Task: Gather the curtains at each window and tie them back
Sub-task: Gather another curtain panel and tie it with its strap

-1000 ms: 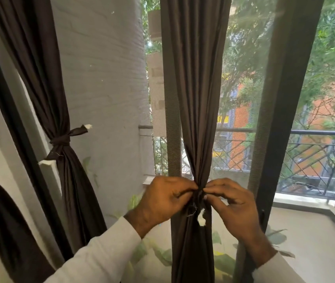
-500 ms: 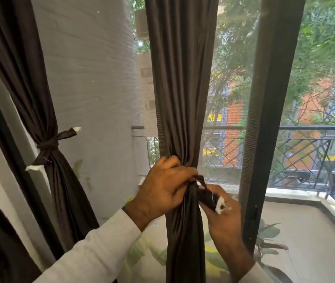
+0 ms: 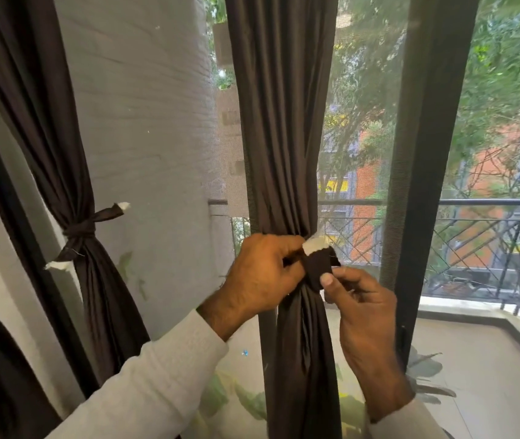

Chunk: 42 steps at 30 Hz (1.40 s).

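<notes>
Pinching the dark tie strap (image 3: 317, 269) at the gathered waist of the middle curtain (image 3: 287, 122), the left hand (image 3: 261, 274) curls its fingers round the strap's upper part, just below its white tip (image 3: 314, 244). The right hand (image 3: 363, 299) forms the other grip, thumb and forefinger pressed together on the strap's lower edge. Both hands touch the bunched cloth. Just right of the curtain stands a dark window frame (image 3: 423, 153), with clear glass between them. Well to the left hangs another curtain (image 3: 62, 122), already tied, beside the grey wall (image 3: 144, 122).
</notes>
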### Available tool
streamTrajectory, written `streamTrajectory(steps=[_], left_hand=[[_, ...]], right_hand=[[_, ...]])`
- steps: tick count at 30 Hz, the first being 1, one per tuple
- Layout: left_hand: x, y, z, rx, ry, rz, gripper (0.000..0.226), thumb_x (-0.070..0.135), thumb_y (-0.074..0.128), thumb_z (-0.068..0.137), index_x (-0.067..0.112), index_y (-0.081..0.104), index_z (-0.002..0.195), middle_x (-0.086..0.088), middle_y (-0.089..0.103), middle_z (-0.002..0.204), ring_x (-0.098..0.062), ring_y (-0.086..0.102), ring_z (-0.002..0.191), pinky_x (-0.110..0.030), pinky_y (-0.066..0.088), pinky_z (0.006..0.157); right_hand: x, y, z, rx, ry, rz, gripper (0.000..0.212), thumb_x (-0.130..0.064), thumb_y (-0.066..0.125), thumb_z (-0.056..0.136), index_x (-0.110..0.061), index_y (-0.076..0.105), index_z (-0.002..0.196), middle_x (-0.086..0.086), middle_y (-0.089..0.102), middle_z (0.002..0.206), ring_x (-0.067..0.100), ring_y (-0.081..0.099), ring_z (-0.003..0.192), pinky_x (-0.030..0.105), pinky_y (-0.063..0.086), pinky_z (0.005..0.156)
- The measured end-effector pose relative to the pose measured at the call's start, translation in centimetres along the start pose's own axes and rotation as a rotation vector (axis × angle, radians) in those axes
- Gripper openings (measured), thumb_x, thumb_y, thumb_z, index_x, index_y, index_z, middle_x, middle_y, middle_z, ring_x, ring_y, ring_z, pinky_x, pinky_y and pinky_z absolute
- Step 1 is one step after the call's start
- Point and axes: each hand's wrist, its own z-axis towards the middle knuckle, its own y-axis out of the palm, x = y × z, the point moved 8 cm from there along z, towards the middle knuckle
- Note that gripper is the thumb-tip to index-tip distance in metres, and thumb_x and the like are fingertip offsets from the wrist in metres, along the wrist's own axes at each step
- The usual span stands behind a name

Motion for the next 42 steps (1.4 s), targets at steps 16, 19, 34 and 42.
streamTrajectory(steps=[16,19,34,42], left_hand=[[0.6,0.8,0.5,-0.198,0.112,0.090,0.051,0.023,0.079,0.093,0.027,0.042,0.126,0.013,0.073,0.088,-0.009,0.067,0.073,-0.030,0.057,0.067],[-0.4,1.4,0.4,-0.162,0.071,0.115,0.069,0.028,0.086,0.086,0.032,0.034,0.132,0.013,0.073,0.114,-0.002,0.066,0.098,-0.023,0.057,0.085],[-0.8,2.3,0.5,0.052,0.375,0.347,0.029,0.018,0.068,0.099,0.007,0.073,0.126,-0.012,0.059,0.118,-0.020,0.058,0.096,-0.034,0.056,0.078],[-4.6,3.4,3.6,-0.353,0.021,-0.136,0.028,0.023,0.079,0.084,0.000,0.075,0.099,-0.009,0.049,0.131,-0.022,0.052,0.127,-0.025,0.046,0.099]], right_hand=[[-1.8,0.6,3.5,-0.193,0.055,-0.305,0.010,-0.012,0.081,0.089,-0.002,0.079,0.087,0.015,0.066,0.059,0.014,0.055,0.049,0.019,0.053,0.057],[-0.3,0.3,4.2,-0.106,0.124,-0.248,0.012,-0.012,0.081,0.090,-0.001,0.078,0.091,0.022,0.071,0.069,0.017,0.058,0.050,0.029,0.055,0.053],[-0.1,0.8,6.9,-0.213,0.070,-0.321,0.012,-0.017,0.080,0.093,-0.006,0.083,0.090,0.010,0.075,0.069,0.020,0.067,0.055,0.029,0.058,0.056],[0.8,2.4,9.4,-0.283,0.178,-0.325,0.022,-0.020,0.079,0.094,-0.006,0.079,0.077,0.015,0.068,0.064,0.023,0.059,0.049,0.028,0.048,0.049]])
